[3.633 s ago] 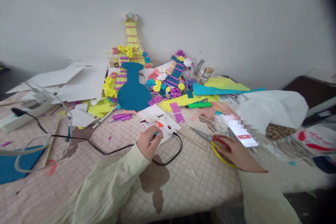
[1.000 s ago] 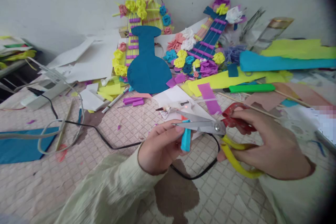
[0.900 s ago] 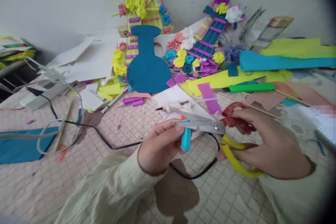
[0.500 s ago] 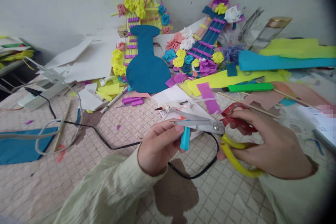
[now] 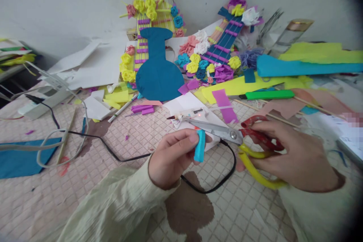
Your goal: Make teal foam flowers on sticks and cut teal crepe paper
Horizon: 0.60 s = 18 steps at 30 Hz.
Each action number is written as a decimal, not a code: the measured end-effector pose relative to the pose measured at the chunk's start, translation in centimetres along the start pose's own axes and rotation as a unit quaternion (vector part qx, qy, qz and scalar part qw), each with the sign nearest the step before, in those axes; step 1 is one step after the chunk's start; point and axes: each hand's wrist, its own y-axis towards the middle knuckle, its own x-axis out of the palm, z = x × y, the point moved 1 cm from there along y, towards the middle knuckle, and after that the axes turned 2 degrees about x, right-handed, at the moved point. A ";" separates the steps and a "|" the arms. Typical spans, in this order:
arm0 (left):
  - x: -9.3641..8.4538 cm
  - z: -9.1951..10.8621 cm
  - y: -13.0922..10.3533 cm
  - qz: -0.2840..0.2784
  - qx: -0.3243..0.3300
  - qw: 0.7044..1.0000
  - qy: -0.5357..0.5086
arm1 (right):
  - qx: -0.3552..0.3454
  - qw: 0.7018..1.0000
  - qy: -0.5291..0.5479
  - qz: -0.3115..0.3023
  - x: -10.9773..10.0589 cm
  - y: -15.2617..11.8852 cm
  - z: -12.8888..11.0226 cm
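My left hand (image 5: 174, 155) pinches a short folded strip of light-blue paper (image 5: 200, 146) between thumb and fingers. In my right hand (image 5: 292, 153) is a pair of scissors (image 5: 221, 130) with one red and one yellow handle. Their blades look nearly closed and point left, crossing right at the top end of the strip; whether they touch it I cannot tell. Just behind the blades, a white glue gun (image 5: 193, 114) with a small red light lies on white paper (image 5: 181, 102). Its black cord (image 5: 229, 181) loops beneath my hands.
Behind stand a dark-blue guitar-shaped cutout (image 5: 160, 77) and instrument models decorated with paper flowers (image 5: 224, 45). A green-handled cutter (image 5: 269, 95), paper scraps and sticks lie to the right. Purple rolls (image 5: 143, 108) lie left of centre. A power strip (image 5: 45, 100) with cables occupies the left.
The scissor blades have come together, the lower blade swinging up off the front of the light-blue strip. My right hand has shifted very slightly; my left hand is nearly still.
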 end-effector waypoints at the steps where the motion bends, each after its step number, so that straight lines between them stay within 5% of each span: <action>1: 0.0 0.0 0.0 -0.003 -0.001 1.000 0.000 | -0.012 1.000 -0.008 -0.004 0.0 0.0 0.1; 9: 0.0 0.1 0.0 -0.002 0.001 1.000 0.001 | -0.002 0.999 0.039 -0.037 0.2 0.1 -0.2; 18: -0.4 0.4 0.0 -0.023 0.010 1.000 0.002 | -0.037 0.999 -0.001 -0.007 0.1 -0.1 0.0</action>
